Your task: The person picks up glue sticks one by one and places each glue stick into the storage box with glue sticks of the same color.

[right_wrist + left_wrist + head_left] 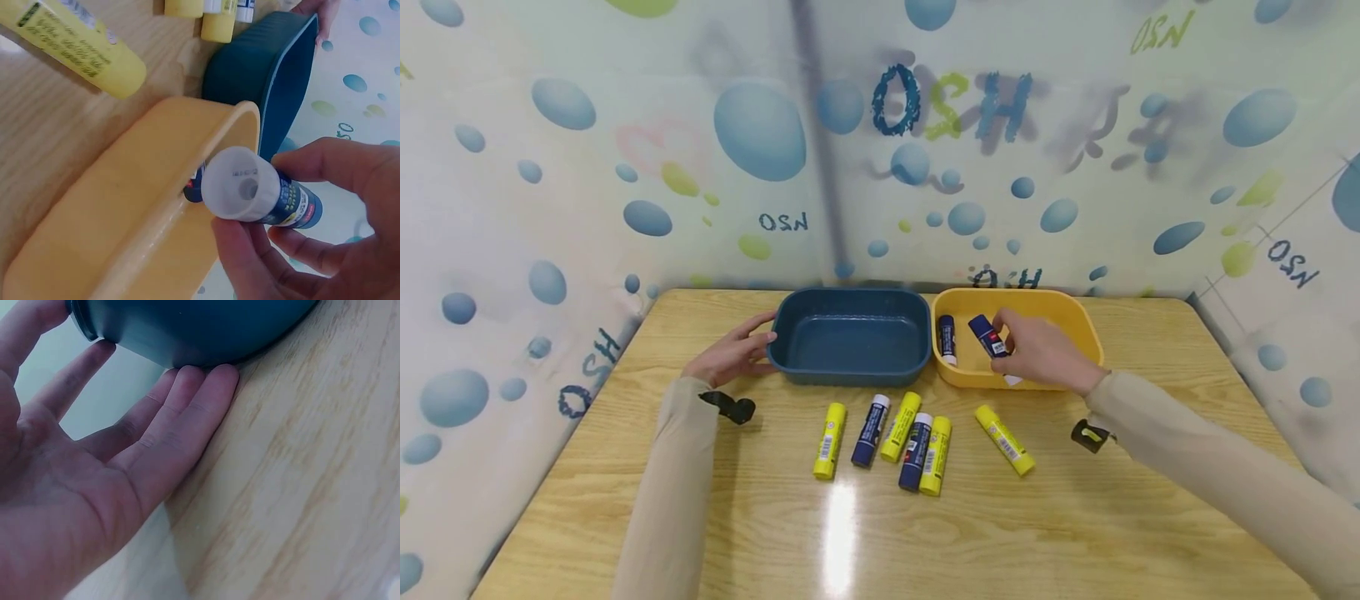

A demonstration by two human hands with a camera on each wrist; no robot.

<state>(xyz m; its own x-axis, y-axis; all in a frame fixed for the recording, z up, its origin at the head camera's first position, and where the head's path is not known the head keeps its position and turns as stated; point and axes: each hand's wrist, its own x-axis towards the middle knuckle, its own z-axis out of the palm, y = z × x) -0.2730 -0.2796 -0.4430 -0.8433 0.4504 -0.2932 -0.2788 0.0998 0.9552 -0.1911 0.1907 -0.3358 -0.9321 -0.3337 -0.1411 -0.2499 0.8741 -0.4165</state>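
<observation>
My right hand (1047,348) pinches a dark blue glue stick (987,335) between thumb and fingers over the yellow bin (1093,337). In the right wrist view the white end of this glue stick (240,184) faces the camera, above the bin's rim. Another dark blue glue stick (947,337) lies inside the yellow bin, by its left wall. My left hand (733,350) touches the left end of the dark blue bin (850,377). The left wrist view shows its fingers fairly straight, tips against the bin's wall (187,331) near the tabletop.
Yellow glue sticks (830,442) and dark blue glue sticks (871,431) lie on the wooden table (760,533) before the bins. One yellow glue stick (1004,440) lies apart at the right. The two bins stand side by side near a patterned backdrop (880,192).
</observation>
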